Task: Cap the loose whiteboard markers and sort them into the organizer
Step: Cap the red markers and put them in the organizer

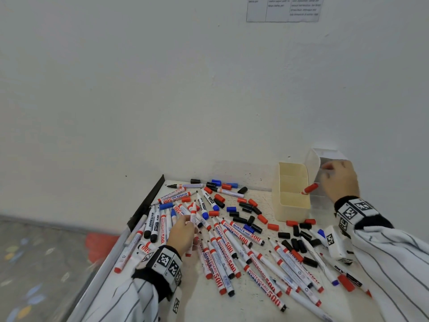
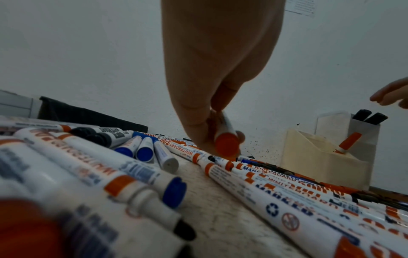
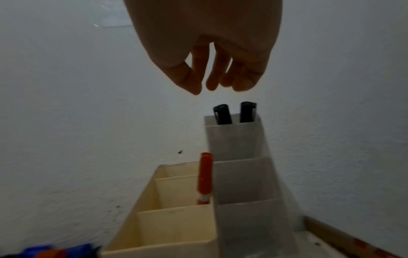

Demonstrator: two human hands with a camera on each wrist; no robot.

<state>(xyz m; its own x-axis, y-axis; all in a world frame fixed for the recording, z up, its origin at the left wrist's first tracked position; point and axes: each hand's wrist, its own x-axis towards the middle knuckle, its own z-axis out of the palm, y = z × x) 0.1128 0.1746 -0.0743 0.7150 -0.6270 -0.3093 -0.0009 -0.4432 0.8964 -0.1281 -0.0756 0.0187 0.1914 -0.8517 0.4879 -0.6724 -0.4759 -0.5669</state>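
Note:
Many whiteboard markers (image 1: 232,249) and loose red, black and blue caps (image 1: 246,212) are scattered over the white table (image 1: 209,305). My left hand (image 1: 189,223) pinches a red marker (image 1: 193,212) and lifts it out of the pile; its red end (image 2: 227,144) faces the left wrist camera. At the back right stand a cream organizer (image 1: 293,212) holding one red-capped marker (image 1: 310,188) and a clear organizer (image 3: 243,176) with two black-capped markers (image 3: 223,114) in its rear slot. Just above those hangs my right hand (image 3: 204,89), fingers loose and holding nothing.
The table meets a white wall at the back. A black strip (image 1: 148,201) runs along its left edge, with floor beyond. A small white box with a printed tag (image 1: 334,242) lies by my right sleeve. A sheet of paper (image 1: 283,8) is stuck on the wall.

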